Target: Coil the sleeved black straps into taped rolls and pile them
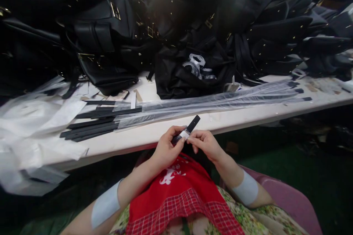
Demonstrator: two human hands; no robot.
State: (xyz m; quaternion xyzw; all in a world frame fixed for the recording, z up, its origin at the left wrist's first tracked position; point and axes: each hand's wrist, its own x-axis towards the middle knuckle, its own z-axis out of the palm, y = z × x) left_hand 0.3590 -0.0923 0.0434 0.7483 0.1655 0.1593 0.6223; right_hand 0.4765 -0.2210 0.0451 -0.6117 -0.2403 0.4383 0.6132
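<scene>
Head view: angled inward, the left hand [168, 144] grips a black strap [193, 123] while the right hand [206, 144] pinches its white wrap [184, 134].

a red apron [200, 176] with a white cartoon print [167, 178] and red-and-white checked trim [190, 202] covers a flowered garment [266, 223] in greens and creams. pale blue-grey bands [106, 205] circle both forearms; left hand [169, 143] and right hand [205, 144] are bare.

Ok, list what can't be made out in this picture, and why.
All in the head view:
- black strip, lower end: hidden by the left hand
- what the right hand pinches: too small
- lettering on the red apron: too small, blurred
- black bags, upper pile: cut off by the top edge
</scene>
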